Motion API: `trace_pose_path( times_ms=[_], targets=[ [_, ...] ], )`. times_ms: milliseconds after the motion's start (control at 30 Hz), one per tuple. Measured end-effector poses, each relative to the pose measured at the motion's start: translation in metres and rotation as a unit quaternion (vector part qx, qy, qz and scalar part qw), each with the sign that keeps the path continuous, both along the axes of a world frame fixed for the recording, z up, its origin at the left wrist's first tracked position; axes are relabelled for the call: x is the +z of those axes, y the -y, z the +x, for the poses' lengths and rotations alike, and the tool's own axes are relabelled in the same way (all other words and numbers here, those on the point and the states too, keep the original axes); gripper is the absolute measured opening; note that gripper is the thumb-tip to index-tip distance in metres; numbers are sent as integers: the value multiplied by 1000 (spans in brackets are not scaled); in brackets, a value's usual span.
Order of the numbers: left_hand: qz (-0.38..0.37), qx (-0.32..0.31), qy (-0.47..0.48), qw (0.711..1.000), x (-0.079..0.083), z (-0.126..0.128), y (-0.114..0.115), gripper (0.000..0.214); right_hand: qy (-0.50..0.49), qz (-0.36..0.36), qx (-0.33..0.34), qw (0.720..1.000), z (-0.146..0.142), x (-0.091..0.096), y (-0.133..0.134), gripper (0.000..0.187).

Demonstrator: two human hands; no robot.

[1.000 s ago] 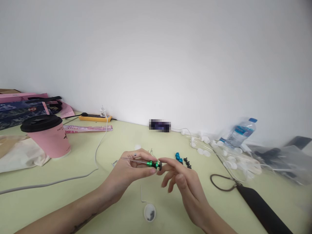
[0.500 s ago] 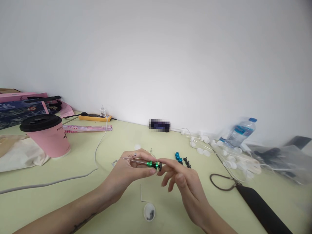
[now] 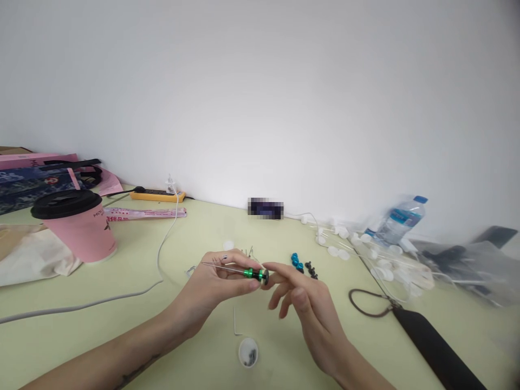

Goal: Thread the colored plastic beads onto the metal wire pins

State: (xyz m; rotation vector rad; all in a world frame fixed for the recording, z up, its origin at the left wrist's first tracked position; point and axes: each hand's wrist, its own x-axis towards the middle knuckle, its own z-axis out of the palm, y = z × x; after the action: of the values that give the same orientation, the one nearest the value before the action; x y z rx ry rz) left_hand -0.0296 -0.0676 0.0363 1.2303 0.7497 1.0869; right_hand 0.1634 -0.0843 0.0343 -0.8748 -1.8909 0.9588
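A small green-and-black metal piece [image 3: 253,274] with a thin silvery rod is pinched between the thumb and fingers of my left hand [image 3: 215,284]. The rod points left across the palm, and a black disc [image 3: 265,277] forms the right end. My right hand [image 3: 309,298] has its index fingertip at this disc; its other fingers are apart and loosely bent. Below the hands lie an L-shaped hex key [image 3: 235,323] and a round white dish [image 3: 248,353] with small dark bits inside. Several teal metal pieces [image 3: 297,262] and black pieces [image 3: 311,270] lie beyond my right hand.
At left stand a pink cup [image 3: 83,233] and a yellow power strip [image 3: 157,196] with a white cable [image 3: 160,260]. On the right are a water bottle [image 3: 402,221], scattered white caps [image 3: 382,271], a clear plastic bag [image 3: 479,271] and a black strapped case [image 3: 434,346].
The black disc end has turned slightly under my right fingertips. Both hands stay almost in place, and the view has shifted very slightly.
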Motion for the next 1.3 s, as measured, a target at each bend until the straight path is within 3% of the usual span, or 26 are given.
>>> trace_pose_path(
  times_ms=[1300],
  targets=[
    [-10,-10,18,1000,0,3,0,15,7,11,4,1000,0,1,0,50]
  ],
)
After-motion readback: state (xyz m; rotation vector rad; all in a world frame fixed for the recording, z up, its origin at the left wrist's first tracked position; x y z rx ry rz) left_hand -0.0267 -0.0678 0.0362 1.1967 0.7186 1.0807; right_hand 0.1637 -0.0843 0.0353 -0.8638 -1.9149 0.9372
